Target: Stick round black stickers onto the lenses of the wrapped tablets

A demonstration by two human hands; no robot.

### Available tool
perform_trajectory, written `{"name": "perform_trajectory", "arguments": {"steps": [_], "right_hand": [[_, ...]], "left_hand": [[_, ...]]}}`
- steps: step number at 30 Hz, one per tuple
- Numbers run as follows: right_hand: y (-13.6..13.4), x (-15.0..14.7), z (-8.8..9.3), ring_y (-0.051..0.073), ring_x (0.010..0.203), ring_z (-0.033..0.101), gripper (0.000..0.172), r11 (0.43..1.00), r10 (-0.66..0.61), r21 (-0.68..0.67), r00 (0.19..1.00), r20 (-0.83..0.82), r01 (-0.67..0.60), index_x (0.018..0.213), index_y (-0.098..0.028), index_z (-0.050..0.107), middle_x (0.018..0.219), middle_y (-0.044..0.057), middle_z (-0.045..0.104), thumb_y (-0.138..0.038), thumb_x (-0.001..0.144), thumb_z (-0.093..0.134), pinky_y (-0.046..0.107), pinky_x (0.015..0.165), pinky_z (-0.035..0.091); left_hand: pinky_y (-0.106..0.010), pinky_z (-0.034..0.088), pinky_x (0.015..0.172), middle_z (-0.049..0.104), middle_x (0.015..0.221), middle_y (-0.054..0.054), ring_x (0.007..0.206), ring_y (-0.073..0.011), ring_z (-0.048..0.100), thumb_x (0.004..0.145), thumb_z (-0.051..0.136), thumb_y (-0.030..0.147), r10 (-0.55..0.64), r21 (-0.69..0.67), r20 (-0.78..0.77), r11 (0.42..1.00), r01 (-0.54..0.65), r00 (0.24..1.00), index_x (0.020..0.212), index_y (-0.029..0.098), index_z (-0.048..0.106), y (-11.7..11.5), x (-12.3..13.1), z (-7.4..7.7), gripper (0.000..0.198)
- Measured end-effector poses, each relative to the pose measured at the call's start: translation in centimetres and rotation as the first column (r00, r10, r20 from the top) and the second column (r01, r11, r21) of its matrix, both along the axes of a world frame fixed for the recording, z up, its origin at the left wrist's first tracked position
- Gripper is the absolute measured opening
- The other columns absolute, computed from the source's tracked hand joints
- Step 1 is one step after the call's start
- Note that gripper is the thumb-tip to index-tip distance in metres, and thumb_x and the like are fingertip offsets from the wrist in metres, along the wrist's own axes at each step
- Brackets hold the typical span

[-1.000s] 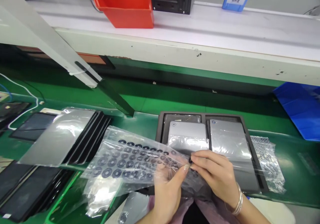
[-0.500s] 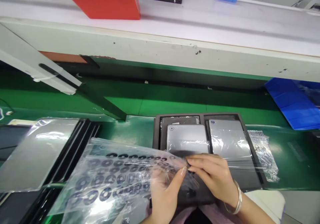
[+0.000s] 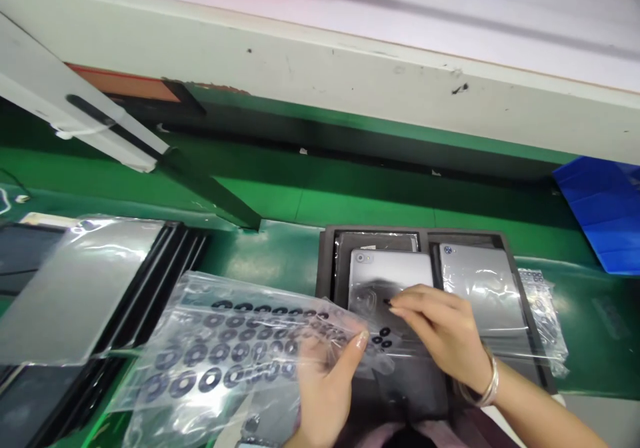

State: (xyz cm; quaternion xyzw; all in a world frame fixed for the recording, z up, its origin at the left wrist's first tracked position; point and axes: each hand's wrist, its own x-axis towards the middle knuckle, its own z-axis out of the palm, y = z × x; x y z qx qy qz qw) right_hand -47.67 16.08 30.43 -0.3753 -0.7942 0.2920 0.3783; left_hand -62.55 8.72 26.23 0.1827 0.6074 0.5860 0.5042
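My left hand [image 3: 325,385] grips the right end of a clear plastic sheet [image 3: 235,348] that carries rows of black ring stickers, thumb on top. My right hand [image 3: 443,331], a bracelet at its wrist, is pinched on a small black ring; its fingertips are over the left grey device [image 3: 380,271]. That device lies in a dark two-slot tray [image 3: 325,255]. A second grey device [image 3: 480,288] under film fills the right slot. A few loose black rings [image 3: 384,338] sit on the film between my hands.
A clear bag of small rings [image 3: 545,308] lies right of the tray. Stacked dark trays [image 3: 165,275] with a film-wrapped grey plate [image 3: 75,288] are at left. A white slanted bar [image 3: 90,128] crosses the green belt. A blue bin [image 3: 600,208] is at right, below a white shelf [image 3: 350,55].
My right hand has lifted away from the sheet's edge and moved up over the left grey device with a ring in its pinch. The camera has tilted down, so the shelf's bins are mostly out of view.
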Motion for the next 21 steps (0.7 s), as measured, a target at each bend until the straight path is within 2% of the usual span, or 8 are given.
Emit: {"name": "perform_trajectory", "arguments": {"steps": [4, 7, 10, 13, 21], "right_hand": [[3.5, -0.6, -1.1, 0.012, 0.075, 0.066, 0.014, 0.985, 0.07, 0.141, 0.978, 0.196, -0.099, 0.086, -0.014, 0.066, 0.081, 0.005, 0.07, -0.013, 0.088, 0.052, 0.022, 0.068, 0.054], [5.5, -1.1, -3.3, 0.013, 0.074, 0.066, 0.019, 0.931, 0.081, 0.3, 0.921, 0.382, -0.207, 0.085, -0.014, 0.067, 0.084, 0.005, 0.071, -0.011, 0.09, 0.049, 0.024, 0.067, 0.052], [6.5, -1.5, -5.3, 0.013, 0.069, 0.065, 0.021, 0.875, 0.037, 0.409, 0.877, 0.479, -0.261, 0.085, -0.014, 0.067, 0.083, 0.004, 0.072, -0.012, 0.091, 0.047, 0.024, 0.061, 0.05], [6.9, -1.7, -6.3, 0.012, 0.066, 0.063, 0.021, 0.853, 0.021, 0.44, 0.862, 0.506, -0.279, 0.085, -0.014, 0.067, 0.084, 0.004, 0.072, -0.012, 0.091, 0.047, 0.024, 0.061, 0.048], [7.1, -2.0, -6.5, 0.011, 0.064, 0.061, 0.021, 0.835, 0.025, 0.445, 0.831, 0.556, -0.323, 0.086, -0.014, 0.067, 0.085, 0.005, 0.072, -0.01, 0.09, 0.047, 0.025, 0.058, 0.047]], "left_hand": [[-0.025, 0.054, 0.071, 0.071, 0.072, -0.002, 0.068, -0.0157, 0.065, 0.065, 0.077, 0.027, 0.057, -0.007, 0.084, 0.998, -0.057, 0.995, 0.073, 0.015, 0.068, 0.2, -1.0, -0.7, 0.017], [-0.022, 0.054, 0.07, 0.071, 0.071, -0.001, 0.067, -0.0142, 0.066, 0.065, 0.078, 0.025, 0.098, -0.013, 0.103, 0.995, -0.097, 0.99, 0.072, 0.016, 0.069, 0.2, -1.6, -1.4, 0.015], [-0.021, 0.054, 0.069, 0.072, 0.072, 0.0, 0.068, -0.0141, 0.066, 0.066, 0.077, 0.024, 0.099, -0.022, 0.108, 0.995, -0.097, 0.989, 0.074, 0.017, 0.07, 0.1, -2.2, -1.8, 0.013], [-0.021, 0.054, 0.068, 0.072, 0.074, 0.0, 0.068, -0.0143, 0.066, 0.069, 0.075, 0.023, 0.091, -0.022, 0.097, 0.996, -0.089, 0.991, 0.076, 0.017, 0.07, -0.1, -2.6, -2.2, 0.011], [-0.022, 0.056, 0.067, 0.072, 0.072, -0.002, 0.066, -0.0169, 0.067, 0.066, 0.077, 0.028, 0.09, -0.083, 0.089, 0.993, -0.082, 0.992, 0.074, 0.016, 0.071, 0.2, -2.9, -2.7, 0.015]]}}
